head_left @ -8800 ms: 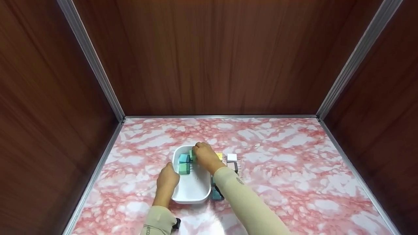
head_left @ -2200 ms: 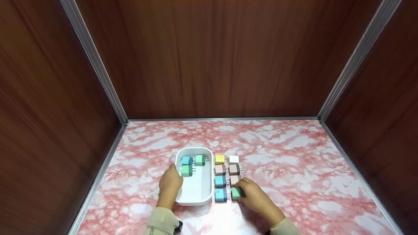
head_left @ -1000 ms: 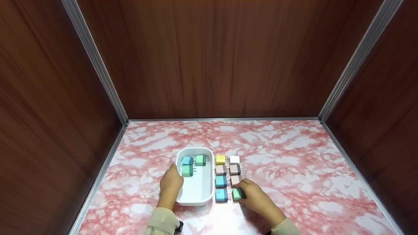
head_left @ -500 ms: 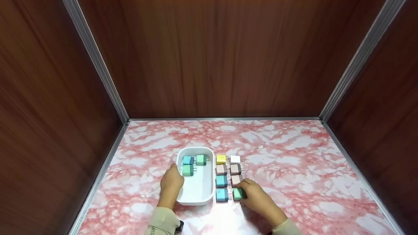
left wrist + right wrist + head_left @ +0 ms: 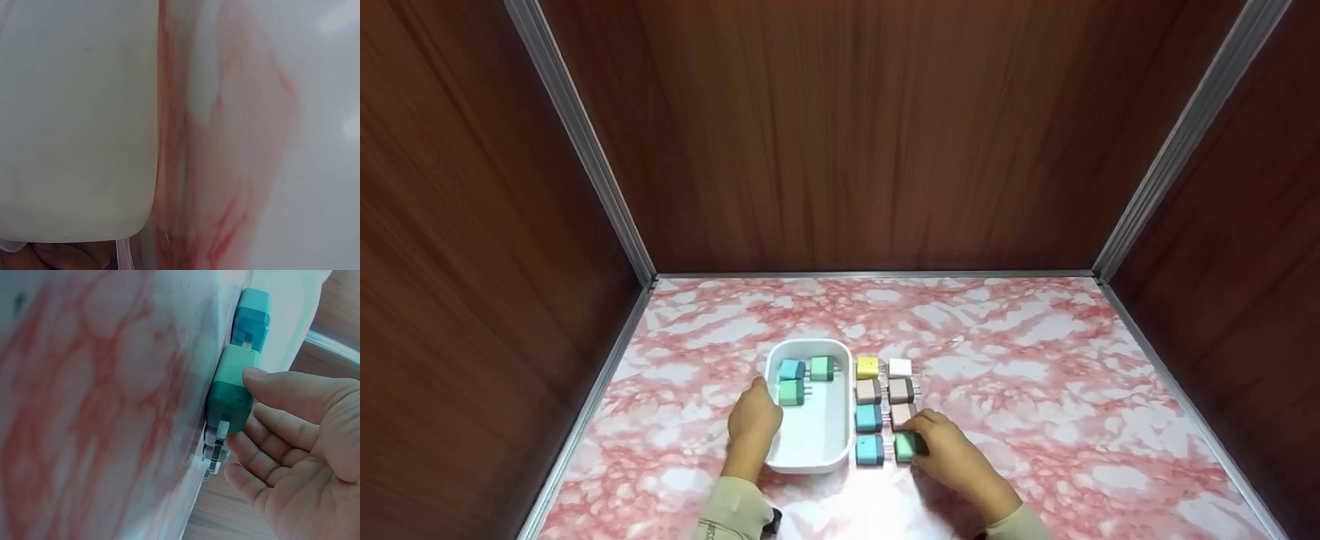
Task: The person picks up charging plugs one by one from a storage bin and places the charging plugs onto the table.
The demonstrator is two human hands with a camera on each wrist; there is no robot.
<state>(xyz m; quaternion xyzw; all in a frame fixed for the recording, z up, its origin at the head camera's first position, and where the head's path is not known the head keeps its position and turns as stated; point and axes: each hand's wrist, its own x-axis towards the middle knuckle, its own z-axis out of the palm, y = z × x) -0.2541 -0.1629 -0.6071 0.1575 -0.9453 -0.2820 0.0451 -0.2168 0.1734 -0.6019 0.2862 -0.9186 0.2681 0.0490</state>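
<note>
The green charger [image 5: 905, 447] sits on the pink-and-white table [image 5: 1020, 375], the nearest to the person in the right-hand column of four. Its long axis runs left to right, prongs pointing right, away from the white box [image 5: 810, 442]. The right hand [image 5: 956, 457] comes at it from the prong side and is far the nearer of the two, pinching the charger between thumb and fingers in a narrow grip. Just left of the green charger lies a blue charger [image 5: 869, 450], standing between it and the box; just beyond it, a pink charger [image 5: 901, 416]. Three chargers [image 5: 792, 393] lie at the far end of the box. The left hand [image 5: 755, 421] holds the box's left wall, its fingers mostly hidden, on the opposite side from the green charger.
</note>
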